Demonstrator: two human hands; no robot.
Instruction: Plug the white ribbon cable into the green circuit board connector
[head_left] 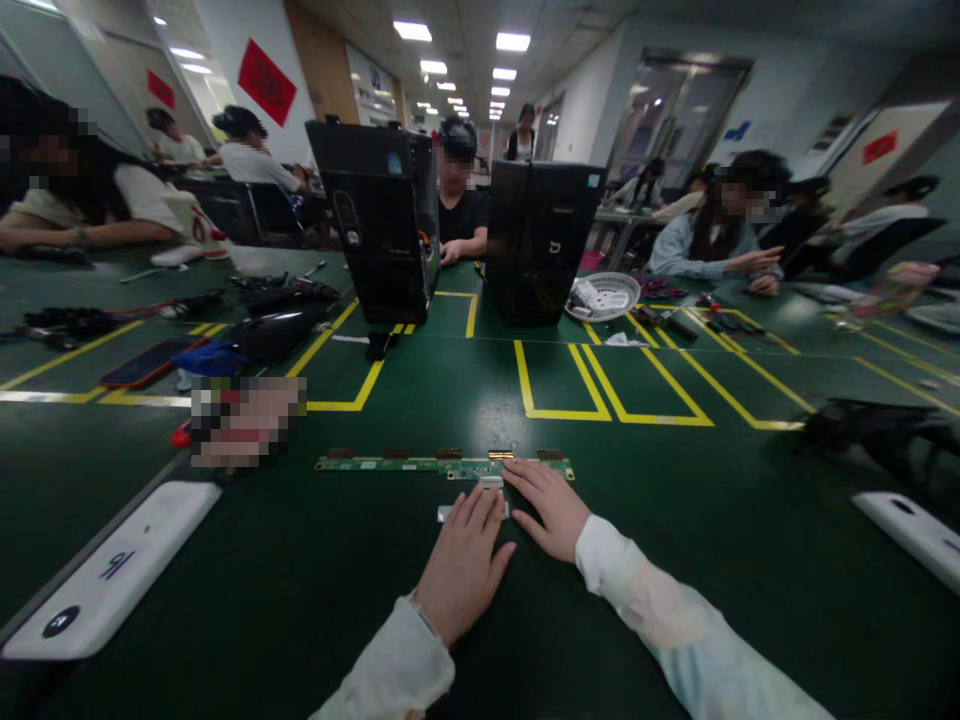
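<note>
A long, narrow green circuit board (409, 465) lies across the green table in front of me, with several brownish tabs along its far edge. My right hand (551, 508) rests palm down, its outstretched fingertips on the board's right part. Close beside it, my left hand (465, 565) lies flat with fingers extended over a small white strip (448, 513). Just beyond the left fingertips, a pale connector piece (491, 483) sits at the board's near edge. What lies under the left fingers is hidden.
Two black computer towers (379, 230) (536, 245) stand at the table's far side, a person between them. A white basket (604, 296) holds pale parts. White devices lie at left (120, 570) and right (911, 530). Yellow tape (570, 413) marks rectangles. Several people sit around.
</note>
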